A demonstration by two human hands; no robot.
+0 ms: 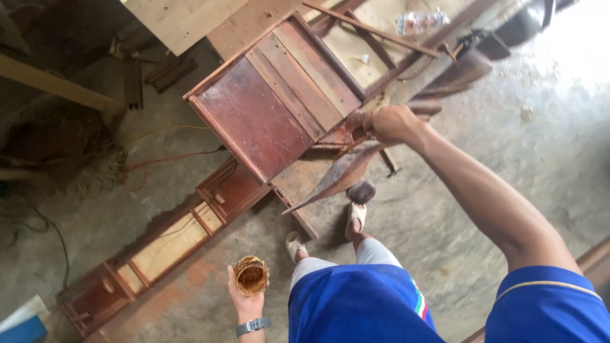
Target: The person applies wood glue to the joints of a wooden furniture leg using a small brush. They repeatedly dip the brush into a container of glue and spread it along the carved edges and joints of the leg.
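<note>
My right hand (391,122) is closed around the edge of a dark red wooden furniture piece (279,101) with a panelled top, which stands tilted above the floor. A curved wooden part (340,173) juts out below my fist. My left hand (244,293), with a grey wristwatch, cradles a small round woven object (251,275), brown and hollow in the middle. My feet in pale sandals (356,217) stand just under the furniture piece.
A long wooden frame (171,244) with pale panels lies on the concrete floor at left. Planks and a pale board (178,22) lie at the top. Red and black cables (165,157) trail over the floor. A blue item (22,331) sits at bottom left.
</note>
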